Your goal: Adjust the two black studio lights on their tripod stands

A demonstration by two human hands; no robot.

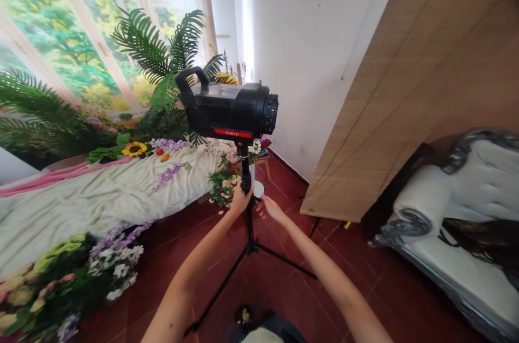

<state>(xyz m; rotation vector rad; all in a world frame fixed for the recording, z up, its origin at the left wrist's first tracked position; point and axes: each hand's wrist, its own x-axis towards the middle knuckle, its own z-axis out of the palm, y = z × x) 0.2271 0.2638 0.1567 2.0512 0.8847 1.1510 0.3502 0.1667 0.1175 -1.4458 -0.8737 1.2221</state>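
A black studio light [231, 108] with a top handle and a red label is mounted on a black light stand [250, 229]. My left hand [240, 200] is wrapped round the stand's upright, below the lamp. Just right of the upright, my right hand [269, 208] has its fingers curled near the stand's collar, close to a white round object [258, 189] behind. What those fingers grip, perhaps a knob, is too small and hidden to make out. The stand's legs are spread on the floor.
Left is a cloth-draped platform [190, 181] with a sunflower [135, 149] and purple flowers. Flower bunches [77, 278] sit at the lower left. A hanging bamboo blind [357, 132] and a tufted white sofa [478, 208] stand right. Palm fronds [150, 51] rise behind the lamp.
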